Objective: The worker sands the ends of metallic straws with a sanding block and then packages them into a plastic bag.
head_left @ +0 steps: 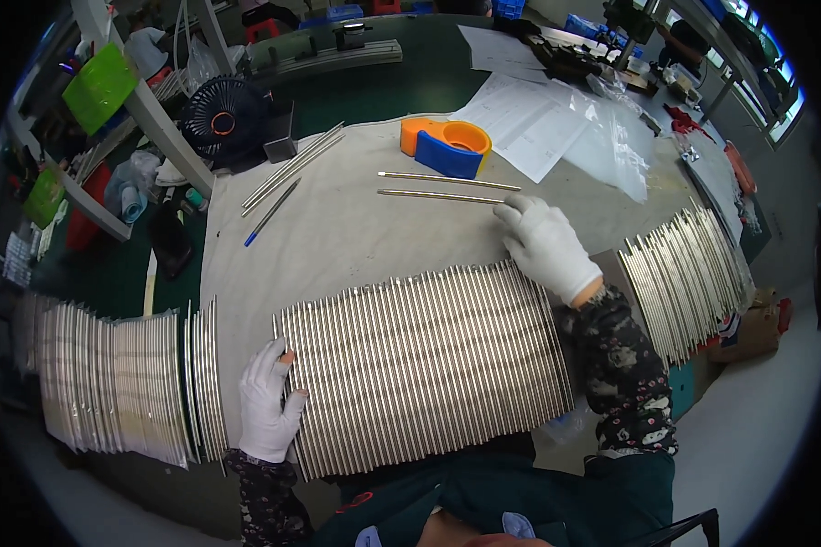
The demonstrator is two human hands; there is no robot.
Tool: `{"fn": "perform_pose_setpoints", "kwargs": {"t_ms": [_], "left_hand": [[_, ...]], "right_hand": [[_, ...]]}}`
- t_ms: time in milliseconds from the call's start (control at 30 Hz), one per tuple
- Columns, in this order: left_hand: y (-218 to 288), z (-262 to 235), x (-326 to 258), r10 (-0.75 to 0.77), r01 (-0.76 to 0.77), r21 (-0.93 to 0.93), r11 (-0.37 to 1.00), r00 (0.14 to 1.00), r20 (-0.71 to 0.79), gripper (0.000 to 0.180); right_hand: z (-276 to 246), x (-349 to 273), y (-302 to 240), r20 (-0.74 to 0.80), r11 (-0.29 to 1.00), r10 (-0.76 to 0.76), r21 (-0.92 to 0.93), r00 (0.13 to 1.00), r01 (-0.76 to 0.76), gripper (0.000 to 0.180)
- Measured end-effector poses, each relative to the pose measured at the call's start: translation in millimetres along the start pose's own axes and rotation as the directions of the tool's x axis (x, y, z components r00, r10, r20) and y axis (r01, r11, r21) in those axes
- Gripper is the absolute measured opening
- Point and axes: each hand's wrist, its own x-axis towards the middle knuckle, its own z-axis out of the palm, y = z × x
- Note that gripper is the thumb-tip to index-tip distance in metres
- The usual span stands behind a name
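Note:
A wide row of shiny metal rods [424, 356] lies side by side in front of me. My left hand [269, 401], in a white glove with bare fingertips, grips the row's left edge, its thumb and fingers on the outermost rod. Beyond the row's far right corner, my right hand [547, 248], also white-gloved, has its bent fingers closed at the right end of a loose metal rod [438, 195]. A second loose rod [447, 180] lies just behind it, nearly parallel. The underside of the right fingers is hidden.
More rods stand bunched at left [119, 383] and right [684, 283]. Behind lie an orange-and-blue tape dispenser [447, 146], a pen [272, 212], several thin rods [292, 170] and paper sheets [520, 123]. A black fan [223, 123] stands at the far left near a grey post [169, 137].

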Motion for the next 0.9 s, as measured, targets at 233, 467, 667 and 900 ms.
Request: {"fn": "perform_pose_setpoints", "kwargs": {"t_ms": [233,467,667,900], "left_hand": [[-3.1,1.0,-0.9,-0.015,0.015,0.032,0.999,1.000,0.011,0.050],[-0.3,-1.4,-2.0,-0.043,0.041,0.055,0.998,0.999,0.024,0.060],[-2.5,4.0,-2.7,-0.018,0.018,0.045,0.999,1.000,-0.004,0.059],[-7.9,2.0,-11.6,-0.092,0.092,0.011,0.996,0.996,-0.009,0.058]], "right_hand": [[-39.1,-120.4,-48.3,0.241,0.996,0.007,0.082,0.970,-0.028,0.070],[-22.6,-173.1,-70.5,0.302,0.987,0.087,0.106,0.949,-0.124,0.075],[-20.9,-170.3,-66.6,0.294,0.988,0.068,0.110,0.953,-0.105,0.073],[-28.5,-172.8,-69.0,0.295,0.983,0.036,0.162,0.955,-0.087,0.071]]}}
